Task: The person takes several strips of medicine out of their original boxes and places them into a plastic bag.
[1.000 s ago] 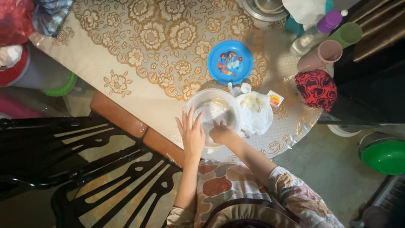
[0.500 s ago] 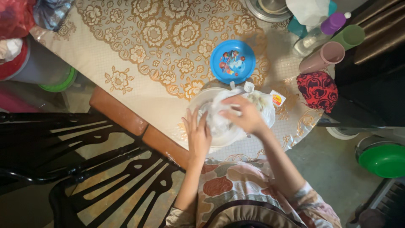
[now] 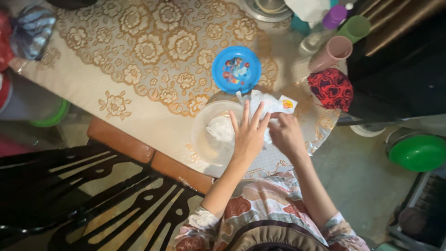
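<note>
Head view, looking down. One person, two bare hands over the near edge of the surface [image 3: 139, 88], which is covered by a lace-patterned cloth with gold flowers.

Left hand [image 3: 248, 135]: fingers spread, grip released, palm laid flat across the right rim of one clear plastic bowl [image 3: 211, 135] and onto the plastic bag beside it. One pale lump [image 3: 219, 129] sits inside the bowl, left of the hand.

Right hand [image 3: 285, 132]: fingers curled onto one white plastic bag [image 3: 265, 102]; grip looks clenched on the bag's lower edge, though the fingertips are partly hidden. The bag lies just right of the bowl, touching it.

Other items, counted:
- One blue plate [image 3: 236, 69] with a cartoon print, just beyond the bowl.
- One small white packet [image 3: 288, 104] with an orange-yellow mark, at the bag's right edge.
- One red-and-black patterned cloth bundle [image 3: 332, 88], right of the packet.
- Two cups at upper right: one pink [image 3: 331, 52], one green [image 3: 354, 29].
- One green basin [image 3: 418, 152] on the floor, right.
- One dark metal chair [image 3: 93, 195], lower left.
</note>
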